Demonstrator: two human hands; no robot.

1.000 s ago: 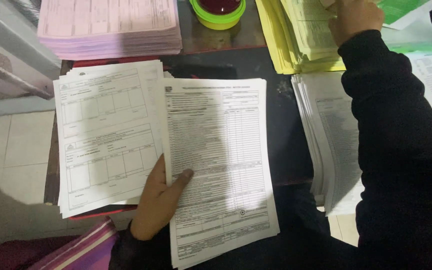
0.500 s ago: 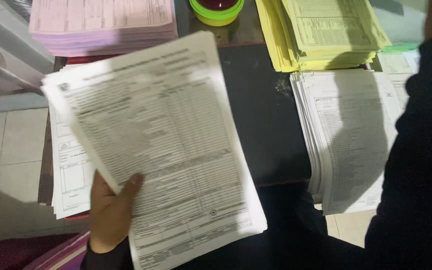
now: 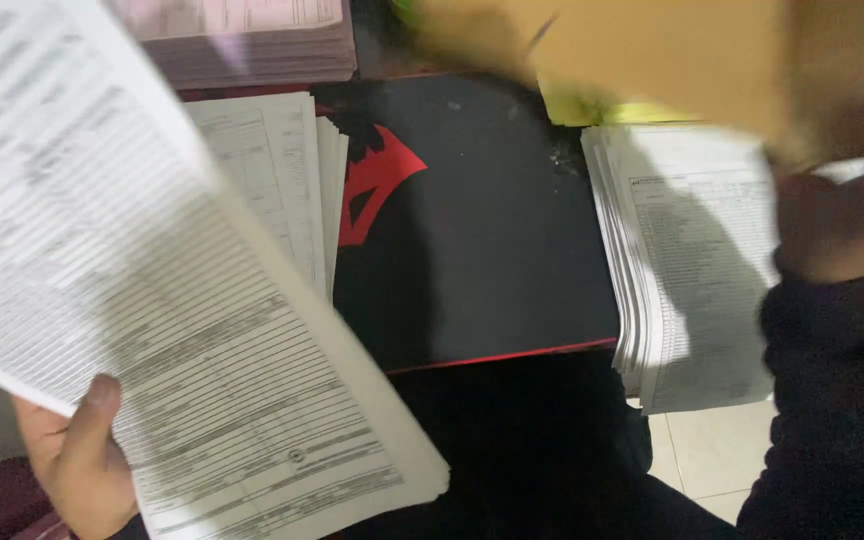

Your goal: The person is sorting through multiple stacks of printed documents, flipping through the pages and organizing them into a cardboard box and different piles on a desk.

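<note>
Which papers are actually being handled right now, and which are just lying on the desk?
In hand:
left hand gripping the white form bundle
right hand holding a blurred yellow sheet

Lying about:
white stack
white forms
pink stack
black mat

Left hand (image 3: 77,460) gripping white form sheaf (image 3: 152,330)

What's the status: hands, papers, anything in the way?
Left hand grips white form sheaf, lifted, tilted. Right hand holds blurred brown sheet over yellow stack. Black mat bare.
</note>
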